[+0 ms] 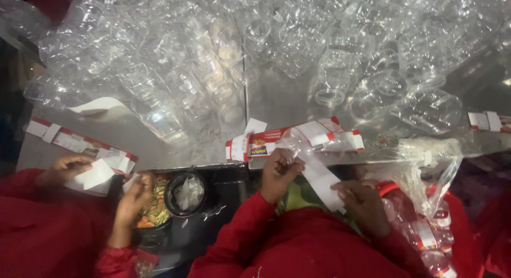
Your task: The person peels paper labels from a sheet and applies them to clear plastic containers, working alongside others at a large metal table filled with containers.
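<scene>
At the near edge of the steel table (133,137), just below a stack of red-and-white labels (298,139): left hand (278,174) pinching the upper end of a white backing strip (319,177), fingers pressed together on it; right hand (362,201) pinching the strip's lower end, thumb and fingers closed. Above, across the table, a heap of clear plastic jars (266,49). To the right, a clear bag (426,177) of labelled jars. To the left, a co-worker's hands (69,169) on a white label (96,177), beside a black bowl (186,193).
</scene>
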